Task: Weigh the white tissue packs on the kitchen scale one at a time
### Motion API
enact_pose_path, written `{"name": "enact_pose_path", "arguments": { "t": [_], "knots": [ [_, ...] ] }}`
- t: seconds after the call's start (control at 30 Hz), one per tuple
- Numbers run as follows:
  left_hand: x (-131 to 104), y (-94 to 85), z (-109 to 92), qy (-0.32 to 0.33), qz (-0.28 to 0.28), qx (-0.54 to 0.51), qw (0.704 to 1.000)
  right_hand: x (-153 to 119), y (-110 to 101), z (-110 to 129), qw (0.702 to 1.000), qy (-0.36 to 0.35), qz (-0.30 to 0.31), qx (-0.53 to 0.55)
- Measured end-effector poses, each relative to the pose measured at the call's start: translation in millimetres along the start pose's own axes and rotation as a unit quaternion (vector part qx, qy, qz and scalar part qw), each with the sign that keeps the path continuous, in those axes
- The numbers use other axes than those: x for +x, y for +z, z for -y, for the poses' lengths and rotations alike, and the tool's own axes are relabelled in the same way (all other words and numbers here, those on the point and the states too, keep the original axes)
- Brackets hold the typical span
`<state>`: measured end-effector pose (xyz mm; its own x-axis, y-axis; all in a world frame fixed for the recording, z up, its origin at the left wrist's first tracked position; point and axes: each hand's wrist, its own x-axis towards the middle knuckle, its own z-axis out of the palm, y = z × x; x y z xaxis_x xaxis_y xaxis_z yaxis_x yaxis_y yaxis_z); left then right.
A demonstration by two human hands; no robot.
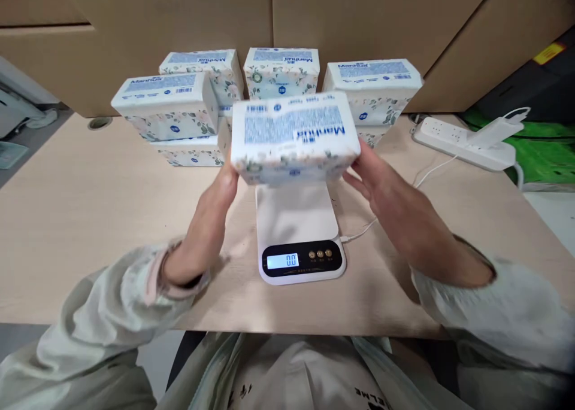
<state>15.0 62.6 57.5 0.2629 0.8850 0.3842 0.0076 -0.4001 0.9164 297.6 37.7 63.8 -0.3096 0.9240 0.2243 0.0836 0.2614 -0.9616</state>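
Observation:
Between my two hands I hold a tissue pack [294, 131], white with blue print and a floral band, raised above the table. My left hand [207, 224] grips its left end, and my right hand [390, 200] grips the right end; some fingers are hidden behind the pack. Beneath it lies a white digital scale [296, 215], its lit display reading 0.0. The held pack covers the scale's far part. More packs of the same kind stand behind: stacked packs at the left [166, 108], one in the middle [282, 72] and a stack at the right [372, 90].
Cardboard boxes [179, 21] form a wall along the back of the wooden table [90, 218]. A white power strip [462, 140] with a plugged-in charger lies at the right. A white cable [359, 233] runs to the scale. Green material [548, 152] shows beyond the right edge.

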Motion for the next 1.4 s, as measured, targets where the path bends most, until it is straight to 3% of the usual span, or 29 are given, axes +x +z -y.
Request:
{"name": "enact_pose_path", "arguments": {
  "t": [0.1,0.23,0.4,0.47,0.7,1.17,1.4],
  "knots": [
    [-49.7,8.9,-14.2,-0.051,0.046,0.038,0.997,-42.0,8.0,-2.5,0.999,0.012,0.038,0.007],
    [-77.9,15.7,-1.7,-0.083,0.028,0.036,0.996,-62.2,12.8,-24.5,0.999,0.018,0.038,0.007],
    [-78.6,13.7,20.3,-0.08,-0.024,0.003,0.996,-62.0,13.1,-46.4,0.996,-0.011,-0.091,-0.024],
    [-77.7,11.0,26.3,-0.094,-0.05,-0.013,0.994,-62.6,12.7,-50.7,0.993,-0.018,-0.111,-0.021],
    [-74.5,10.6,27.1,-0.131,-0.114,-0.047,0.984,-66.7,10.5,-52.5,0.992,-0.037,-0.118,-0.023],
    [-73.2,13.6,18.3,-0.099,-0.11,-0.035,0.988,-66.6,7.4,-52.7,0.991,-0.023,-0.128,-0.027],
    [-76.4,13.8,19.2,-0.093,-0.15,-0.03,0.984,-66.8,6.6,-52.1,0.991,-0.023,-0.13,-0.024]
  ]
}}
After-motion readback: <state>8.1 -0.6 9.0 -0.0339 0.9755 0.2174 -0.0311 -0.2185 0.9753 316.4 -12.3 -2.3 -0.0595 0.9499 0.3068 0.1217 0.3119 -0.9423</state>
